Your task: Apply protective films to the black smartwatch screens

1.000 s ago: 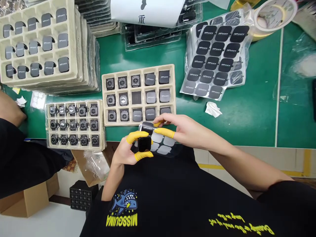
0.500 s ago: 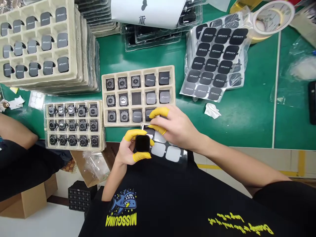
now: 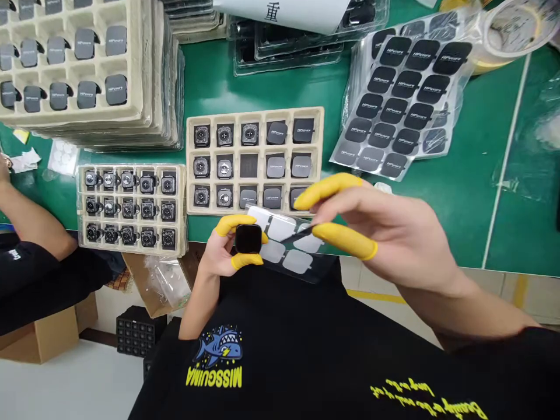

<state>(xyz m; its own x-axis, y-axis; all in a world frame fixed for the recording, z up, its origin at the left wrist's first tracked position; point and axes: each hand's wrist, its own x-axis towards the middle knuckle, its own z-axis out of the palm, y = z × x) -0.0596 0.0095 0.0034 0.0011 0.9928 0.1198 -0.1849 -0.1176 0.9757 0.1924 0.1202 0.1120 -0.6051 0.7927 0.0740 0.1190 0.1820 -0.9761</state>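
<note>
One watch body [image 3: 248, 240] between left yellow-capped fingers [image 3: 236, 223].

A tape roll [image 3: 548, 30] lies on the surface [image 3: 464, 216]; below, a cardboard box [image 3: 56, 335] near what may be black trays [image 3: 139, 332]

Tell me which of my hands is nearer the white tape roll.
Your right hand. It sits left of the tape roll and closer to you; your left hand, holding a watch, is much farther left.
</note>
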